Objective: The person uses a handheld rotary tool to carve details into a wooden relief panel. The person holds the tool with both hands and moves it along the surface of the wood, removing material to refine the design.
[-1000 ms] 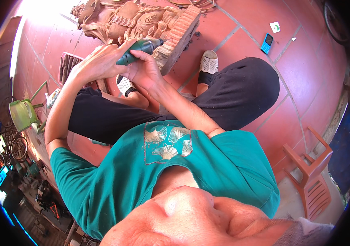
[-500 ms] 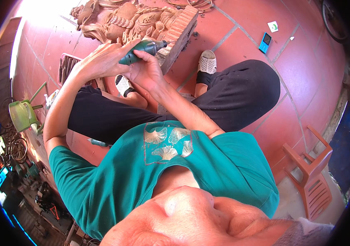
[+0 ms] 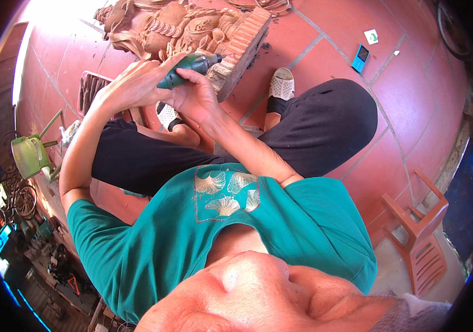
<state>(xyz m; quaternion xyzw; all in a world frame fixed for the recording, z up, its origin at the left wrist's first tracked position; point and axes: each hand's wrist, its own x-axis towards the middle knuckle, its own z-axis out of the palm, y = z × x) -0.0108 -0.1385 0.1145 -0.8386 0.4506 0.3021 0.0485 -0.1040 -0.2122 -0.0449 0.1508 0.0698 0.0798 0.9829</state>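
Note:
Both my hands are closed around a green handheld rotary tool (image 3: 195, 65) with a dark nose. My left hand (image 3: 135, 83) wraps its rear, with one finger stretched along the top. From the near side, my right hand (image 3: 196, 99) grips the body, its thumb pressed on the casing. The nose points right, close to the ribbed base of a brown carved wooden sculpture (image 3: 192, 27) lying on the floor. Whether its tip touches the wood I cannot tell. Parts of the tool's rear are hidden by my fingers.
My crossed legs (image 3: 325, 124) and white perforated shoes (image 3: 282, 84) lie beside the sculpture on the red tile floor (image 3: 408, 105). A blue phone (image 3: 360, 58) is at the right. A green chair (image 3: 30, 156) stands left, a brown plastic chair (image 3: 416, 227) lower right. Cable (image 3: 261, 6) lies behind.
The tool's nose has drawn back slightly to the left from the sculpture's base. Both hands keep their grip on it. The whole view has shifted a little.

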